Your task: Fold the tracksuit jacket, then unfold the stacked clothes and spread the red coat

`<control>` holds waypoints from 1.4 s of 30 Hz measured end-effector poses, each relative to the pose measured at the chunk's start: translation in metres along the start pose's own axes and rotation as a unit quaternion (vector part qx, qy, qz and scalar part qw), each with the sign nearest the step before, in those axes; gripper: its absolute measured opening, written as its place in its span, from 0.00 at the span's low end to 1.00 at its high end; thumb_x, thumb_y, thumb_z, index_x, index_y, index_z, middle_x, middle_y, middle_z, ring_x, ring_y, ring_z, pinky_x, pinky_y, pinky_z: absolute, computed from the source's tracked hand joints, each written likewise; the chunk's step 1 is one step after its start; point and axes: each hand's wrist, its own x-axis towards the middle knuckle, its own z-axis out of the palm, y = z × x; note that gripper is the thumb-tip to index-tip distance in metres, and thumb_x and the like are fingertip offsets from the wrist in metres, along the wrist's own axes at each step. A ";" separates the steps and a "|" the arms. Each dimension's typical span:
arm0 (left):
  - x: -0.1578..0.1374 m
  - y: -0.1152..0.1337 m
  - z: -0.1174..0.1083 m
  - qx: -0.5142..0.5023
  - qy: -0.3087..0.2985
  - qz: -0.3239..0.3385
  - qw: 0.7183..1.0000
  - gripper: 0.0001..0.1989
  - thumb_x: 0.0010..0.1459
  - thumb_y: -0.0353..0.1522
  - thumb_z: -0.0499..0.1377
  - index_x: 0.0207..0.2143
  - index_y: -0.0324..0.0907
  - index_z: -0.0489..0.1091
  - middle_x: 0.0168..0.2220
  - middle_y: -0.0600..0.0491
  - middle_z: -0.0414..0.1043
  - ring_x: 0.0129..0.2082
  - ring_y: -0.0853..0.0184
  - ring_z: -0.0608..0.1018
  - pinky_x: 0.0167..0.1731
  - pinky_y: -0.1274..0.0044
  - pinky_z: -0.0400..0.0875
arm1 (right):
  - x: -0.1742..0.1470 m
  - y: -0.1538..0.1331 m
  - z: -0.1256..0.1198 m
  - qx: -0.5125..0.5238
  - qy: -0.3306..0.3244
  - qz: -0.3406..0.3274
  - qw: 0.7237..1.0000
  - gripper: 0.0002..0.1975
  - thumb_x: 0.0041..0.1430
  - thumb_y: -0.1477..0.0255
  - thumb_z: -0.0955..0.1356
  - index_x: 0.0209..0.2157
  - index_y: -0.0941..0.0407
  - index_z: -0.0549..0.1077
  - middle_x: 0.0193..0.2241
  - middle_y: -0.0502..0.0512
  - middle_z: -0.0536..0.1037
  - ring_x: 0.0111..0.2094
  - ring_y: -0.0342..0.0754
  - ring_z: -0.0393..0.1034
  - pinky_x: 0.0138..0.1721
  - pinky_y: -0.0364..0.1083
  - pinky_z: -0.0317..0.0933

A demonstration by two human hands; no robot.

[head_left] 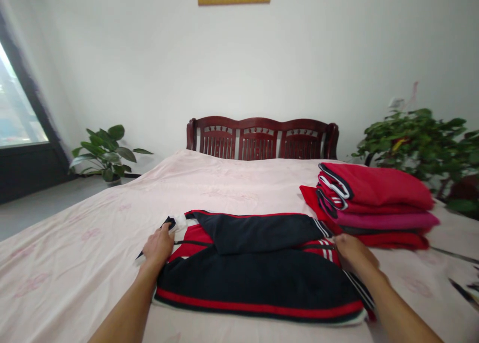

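A dark navy zip jacket (258,278) with red and white trim lies on the bed, its sleeves folded inward over the red front. The collar end points left and the striped hem points right. My left hand (159,245) is closed on the white and black collar. At the opposite end, my right hand (354,250) grips the hem near the bottom of the zip, its fingertips partly hidden.
A stack of folded red and magenta clothes (377,203) stands beyond my right hand. The pink bedsheet (232,183) reaches back to a dark wooden headboard (258,138). Potted plants flank the bed, at left (108,153) and right (422,143).
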 end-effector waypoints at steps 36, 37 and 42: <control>-0.044 0.160 0.017 0.000 0.003 0.228 0.974 0.31 0.66 0.48 0.47 0.66 0.43 0.60 0.68 0.39 0.57 0.69 0.48 0.57 0.63 0.53 0.51 | -0.038 -0.065 0.076 -0.229 0.018 -0.164 0.959 0.30 0.68 0.58 0.54 0.67 0.54 0.60 0.69 0.59 0.58 0.69 0.59 0.49 0.65 0.62 0.44; -0.048 0.157 0.025 0.007 -0.005 0.225 0.974 0.32 0.66 0.48 0.47 0.67 0.44 0.59 0.69 0.39 0.55 0.69 0.46 0.56 0.63 0.50 0.50 | -0.039 -0.065 0.075 -0.231 0.015 -0.164 0.959 0.30 0.69 0.58 0.54 0.67 0.54 0.59 0.69 0.59 0.57 0.69 0.59 0.49 0.65 0.62 0.44; -0.046 0.132 0.041 0.010 -0.032 0.238 0.971 0.33 0.65 0.52 0.46 0.69 0.50 0.55 0.70 0.42 0.53 0.70 0.45 0.53 0.63 0.47 0.49 | -0.039 -0.066 0.074 -0.240 0.006 -0.159 0.958 0.31 0.69 0.57 0.54 0.68 0.54 0.58 0.69 0.58 0.56 0.69 0.58 0.48 0.65 0.62 0.44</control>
